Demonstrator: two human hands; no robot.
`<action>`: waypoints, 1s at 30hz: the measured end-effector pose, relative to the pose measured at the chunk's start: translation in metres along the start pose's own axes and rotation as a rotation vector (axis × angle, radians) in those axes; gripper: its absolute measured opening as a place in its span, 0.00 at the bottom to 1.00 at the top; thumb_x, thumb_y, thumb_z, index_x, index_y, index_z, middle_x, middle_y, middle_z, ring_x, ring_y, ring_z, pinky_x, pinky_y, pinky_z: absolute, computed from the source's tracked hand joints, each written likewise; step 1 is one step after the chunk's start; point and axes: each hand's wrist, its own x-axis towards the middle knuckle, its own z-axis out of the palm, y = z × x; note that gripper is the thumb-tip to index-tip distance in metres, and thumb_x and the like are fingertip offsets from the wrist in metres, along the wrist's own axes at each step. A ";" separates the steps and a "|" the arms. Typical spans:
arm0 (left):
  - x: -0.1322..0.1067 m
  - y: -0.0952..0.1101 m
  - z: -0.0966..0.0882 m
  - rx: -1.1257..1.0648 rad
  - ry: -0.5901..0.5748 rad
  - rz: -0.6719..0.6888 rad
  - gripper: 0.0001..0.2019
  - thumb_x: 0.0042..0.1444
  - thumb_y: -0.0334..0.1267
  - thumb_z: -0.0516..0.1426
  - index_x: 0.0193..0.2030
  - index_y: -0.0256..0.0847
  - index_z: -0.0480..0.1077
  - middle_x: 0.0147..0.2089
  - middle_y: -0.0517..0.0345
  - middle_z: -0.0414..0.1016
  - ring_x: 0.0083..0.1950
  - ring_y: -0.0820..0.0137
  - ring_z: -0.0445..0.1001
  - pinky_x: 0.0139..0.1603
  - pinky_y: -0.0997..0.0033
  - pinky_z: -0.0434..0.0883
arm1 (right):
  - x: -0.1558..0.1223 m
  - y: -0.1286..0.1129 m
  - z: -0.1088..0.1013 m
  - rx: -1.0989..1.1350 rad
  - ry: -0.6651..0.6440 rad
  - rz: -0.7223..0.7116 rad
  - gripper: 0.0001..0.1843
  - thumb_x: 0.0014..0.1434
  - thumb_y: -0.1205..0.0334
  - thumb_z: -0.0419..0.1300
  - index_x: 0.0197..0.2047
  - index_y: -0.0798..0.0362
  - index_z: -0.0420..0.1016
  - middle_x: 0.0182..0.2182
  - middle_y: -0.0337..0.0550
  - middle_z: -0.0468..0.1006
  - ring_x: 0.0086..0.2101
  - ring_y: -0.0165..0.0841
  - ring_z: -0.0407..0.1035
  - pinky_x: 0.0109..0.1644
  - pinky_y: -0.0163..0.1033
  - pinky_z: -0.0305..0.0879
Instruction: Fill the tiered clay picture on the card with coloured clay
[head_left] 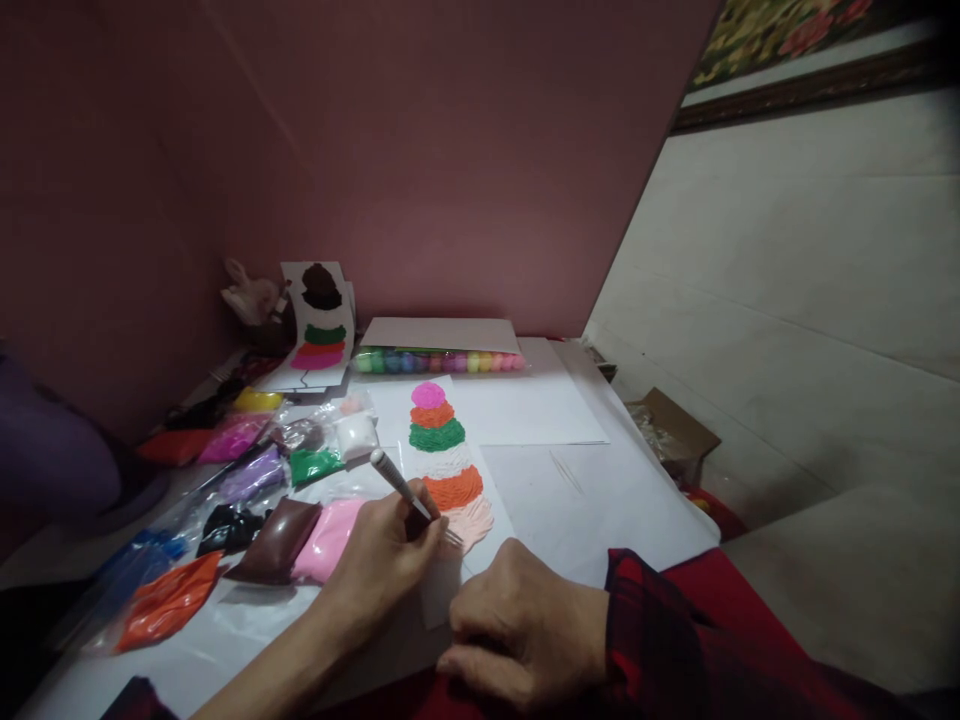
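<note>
**Clay picture on the corner table**

The left hand (390,565) is closed round a grey-handled tool (399,482), whose forked tip touches the lowest, peach band of the card (442,462). The card lies flat on the white table (622,500), right in front of the person. It carries six clay bands, from the top: pink, orange, green, white, orange, peach.

The right hand (521,630), in a red plaid sleeve (675,620), rests knuckles up at the card's near end. Its fingers are curled under, and I cannot tell whether they hold anything.

Left of the card lie bagged lumps of clay (277,540), at least ten, among them brown, pink, orange, black, purple, green, white and yellow. The nearest ones sit just beside the left wrist.

One second card (322,320) leans on the back wall with four bands. Beside it is a row of coloured balls (439,361) under a white board (442,334). One cardboard box (671,425) sits off the table's right edge
</note>
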 end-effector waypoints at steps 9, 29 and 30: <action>0.001 0.004 -0.011 0.062 0.030 -0.016 0.06 0.50 0.35 0.53 0.24 0.41 0.62 0.21 0.63 0.67 0.24 0.71 0.66 0.24 0.75 0.60 | 0.000 0.000 -0.001 0.002 0.006 -0.004 0.16 0.59 0.57 0.55 0.23 0.55 0.70 0.20 0.38 0.75 0.20 0.25 0.65 0.24 0.31 0.52; 0.020 -0.009 -0.027 0.274 0.074 0.037 0.04 0.49 0.33 0.52 0.25 0.41 0.61 0.24 0.61 0.66 0.27 0.68 0.65 0.29 0.70 0.60 | 0.001 0.000 0.002 0.023 0.032 -0.008 0.15 0.59 0.58 0.55 0.24 0.55 0.71 0.19 0.38 0.75 0.20 0.25 0.65 0.24 0.31 0.52; 0.021 -0.010 -0.028 0.284 0.086 0.040 0.04 0.49 0.33 0.52 0.25 0.41 0.60 0.23 0.62 0.65 0.26 0.69 0.64 0.28 0.70 0.60 | 0.001 0.000 0.002 0.027 0.029 -0.009 0.15 0.59 0.58 0.55 0.24 0.55 0.71 0.19 0.38 0.75 0.20 0.25 0.65 0.24 0.31 0.52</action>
